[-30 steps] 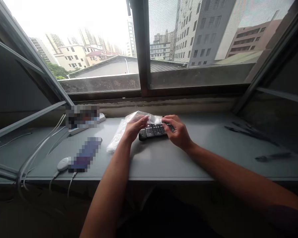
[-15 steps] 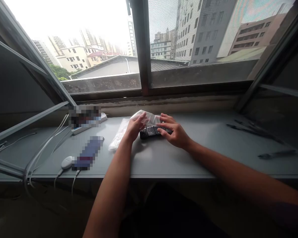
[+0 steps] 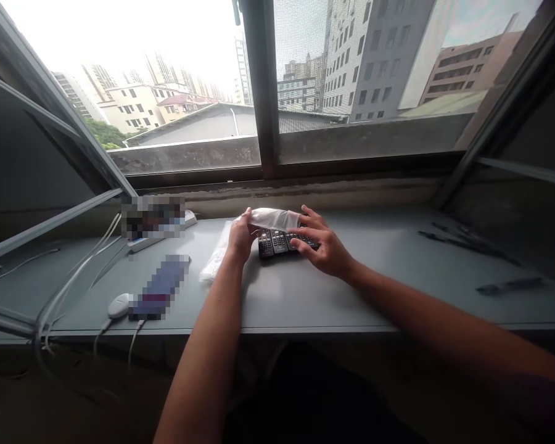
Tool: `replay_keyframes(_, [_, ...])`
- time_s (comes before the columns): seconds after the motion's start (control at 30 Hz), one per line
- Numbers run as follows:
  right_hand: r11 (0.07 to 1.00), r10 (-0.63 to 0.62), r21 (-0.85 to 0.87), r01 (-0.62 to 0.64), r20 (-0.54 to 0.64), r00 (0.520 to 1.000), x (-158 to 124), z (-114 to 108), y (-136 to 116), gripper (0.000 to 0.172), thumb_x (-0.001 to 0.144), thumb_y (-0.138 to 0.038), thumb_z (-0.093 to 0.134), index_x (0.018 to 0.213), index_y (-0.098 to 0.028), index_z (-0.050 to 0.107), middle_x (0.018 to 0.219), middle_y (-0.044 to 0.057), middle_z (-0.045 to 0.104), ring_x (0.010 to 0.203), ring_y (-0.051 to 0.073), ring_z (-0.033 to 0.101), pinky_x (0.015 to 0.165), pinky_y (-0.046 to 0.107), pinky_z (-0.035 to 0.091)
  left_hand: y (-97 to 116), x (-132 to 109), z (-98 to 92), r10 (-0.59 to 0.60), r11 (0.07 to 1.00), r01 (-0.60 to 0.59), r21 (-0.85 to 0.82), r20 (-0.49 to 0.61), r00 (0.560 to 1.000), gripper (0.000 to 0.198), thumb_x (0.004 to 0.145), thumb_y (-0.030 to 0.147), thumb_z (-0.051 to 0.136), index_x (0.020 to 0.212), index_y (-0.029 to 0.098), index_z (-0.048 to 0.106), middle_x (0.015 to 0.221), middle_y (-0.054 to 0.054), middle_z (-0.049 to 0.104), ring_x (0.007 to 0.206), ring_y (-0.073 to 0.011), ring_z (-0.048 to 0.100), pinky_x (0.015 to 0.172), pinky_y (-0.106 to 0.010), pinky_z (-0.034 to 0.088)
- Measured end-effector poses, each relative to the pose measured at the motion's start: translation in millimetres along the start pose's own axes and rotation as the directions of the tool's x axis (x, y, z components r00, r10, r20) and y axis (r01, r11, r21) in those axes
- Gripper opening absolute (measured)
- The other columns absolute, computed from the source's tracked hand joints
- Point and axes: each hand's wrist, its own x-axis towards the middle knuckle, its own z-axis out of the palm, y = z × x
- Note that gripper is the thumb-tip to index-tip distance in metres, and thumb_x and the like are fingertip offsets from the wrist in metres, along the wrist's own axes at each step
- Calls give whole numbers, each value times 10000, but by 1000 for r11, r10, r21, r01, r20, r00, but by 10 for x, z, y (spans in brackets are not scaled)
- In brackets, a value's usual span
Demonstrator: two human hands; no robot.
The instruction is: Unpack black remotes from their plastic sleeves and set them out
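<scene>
"What was seen on the table [image 3: 282, 302]?"

"A white computer mouse [image 3: 119, 306] was lying just beside a pixelated flat object [image 3: 160, 287], and white cables [image 3: 74, 277] were strung along the left."

"And further off?"

"A white power strip [image 3: 141, 245] was seen near the back edge; dark slender tools [image 3: 510, 285] were laid at the right."

Upper-floor room, home or office (cannot tell which)
Grey desk [image 3: 277, 302] runs along a metal-framed window [image 3: 263, 92] with insect screen [image 3: 305, 61]; power strip [image 3: 141, 245] and white cables [image 3: 74, 277] on it; high-rise buildings [image 3: 379, 55] stand outside, above nearby rooftops [image 3: 203, 123].
</scene>
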Motion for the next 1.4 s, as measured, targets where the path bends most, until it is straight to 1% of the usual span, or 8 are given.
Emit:
replay_keyframes(0.1, [1000, 9, 10, -8, -39, 999, 4, -4, 3, 293, 1056, -349, 743, 1327, -274, 827, 1519, 111, 725, 1649, 396, 431, 1300, 689, 433, -1, 33, -41, 12, 1000, -13, -12, -77, 997, 298, 858, 456, 826, 913, 186, 713, 806, -40, 723, 707, -152, 662, 603, -244, 484])
replay_keyframes(0.33, [999, 44, 31, -45, 20, 999, -20, 20, -31, 300, 1059, -344, 739, 1334, -289, 846, 1441, 115, 767, 1657, 373, 426, 1303, 634, 450, -37, 13, -38, -3, 1000, 2, 7, 105, 994, 407, 803, 501, 874, 1003, 164, 763, 848, -53, 725, 747, -174, 677, 640, -270, 493])
replay_keyframes(0.6, [988, 135, 73, -136, 20, 991, 21, -54, -86, 424, 1048, -483, 744, 1412, -272, 801, 1604, 110, 666, 1696, 377, 357, 1331, 638, 405, -20, 89, -97, 59, 996, -66, -62, -106, 993, 306, 883, 455, 825, 942, 183, 697, 762, -19, 683, 687, -154, 680, 623, -255, 474])
replay_keyframes(0.9, [981, 155, 110, -161, 64, 986, 25, -47, -180, 619, 1082, -411, 683, 1675, -293, 553, 1339, 60, 834, 1699, 301, 370, 1381, 595, 319, 2, 51, -35, 38, 995, -48, -84, -125, 991, 272, 979, 413, 754, 882, 167, 690, 756, -53, 718, 665, -158, 686, 605, -257, 472])
replay_keyframes(1.03, [965, 214, 137, -225, 93, 972, 27, -52, -180, 583, 1067, -432, 696, 1626, -287, 619, 1400, 60, 809, 1702, 318, 360, 1389, 583, 316, -4, 64, -53, 54, 993, -68, -95, -141, 989, 276, 1001, 434, 723, 921, 170, 715, 894, -91, 794, 700, -159, 704, 618, -260, 477])
replay_keyframes(1.2, [904, 342, 244, -352, 86, 936, 36, -70, -177, 617, 1065, -436, 694, 1652, -279, 584, 1411, 74, 803, 1485, 351, 649, 1331, 610, 404, -28, 97, -90, 72, 991, -85, -99, -122, 990, 327, 1010, 512, 706, 981, 190, 751, 1062, -107, 835, 901, -193, 770, 733, -274, 534])
replay_keyframes(1.33, [920, 315, 222, -323, 72, 946, 29, -64, -142, 455, 1055, -439, 713, 1487, -299, 739, 1513, 56, 747, 1659, 334, 442, 1366, 573, 365, -30, 95, -90, 66, 989, -78, -127, -99, 993, 294, 1048, 450, 654, 993, 183, 763, 1091, -111, 840, 920, -191, 764, 739, -277, 545])
replay_keyframes(1.4, [921, 300, 237, -310, 80, 951, 21, -60, -135, 434, 1060, -434, 715, 1473, -304, 745, 1552, 48, 720, 1635, 333, 482, 1356, 559, 388, -30, 88, -81, 53, 989, -61, -138, -65, 997, 285, 1053, 435, 650, 1008, 178, 765, 1091, -116, 840, 916, -195, 765, 730, -278, 545])
